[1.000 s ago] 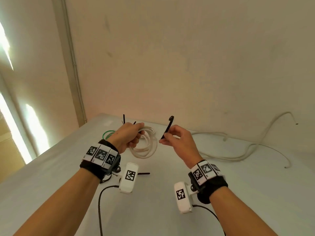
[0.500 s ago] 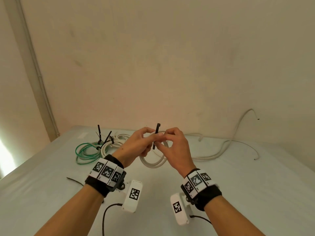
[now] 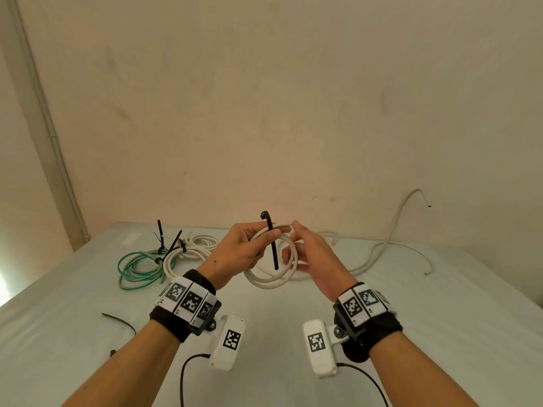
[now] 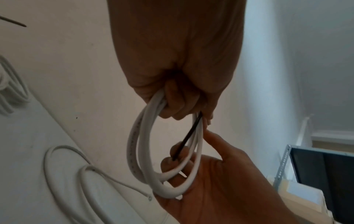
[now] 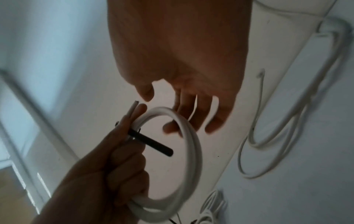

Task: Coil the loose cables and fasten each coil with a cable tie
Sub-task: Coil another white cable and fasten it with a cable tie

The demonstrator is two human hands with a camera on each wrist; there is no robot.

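Left hand [image 3: 241, 249] grip clamps white coil [image 3: 273, 279] plus black tie [image 3: 271, 245], held above desk [image 3: 411, 318]. Right hand [image 3: 316, 257] grip released, fingers loose beside coil.

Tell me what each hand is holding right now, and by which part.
The left hand grips the white cable coil at its top, pinning the black cable tie against it. The right hand is open and holds nothing.

No words or numbers can be read; the wristbands [image 3: 188, 301] and wrist cameras [image 3: 230, 339] bear only black-and-white square code markers (no letters among them).
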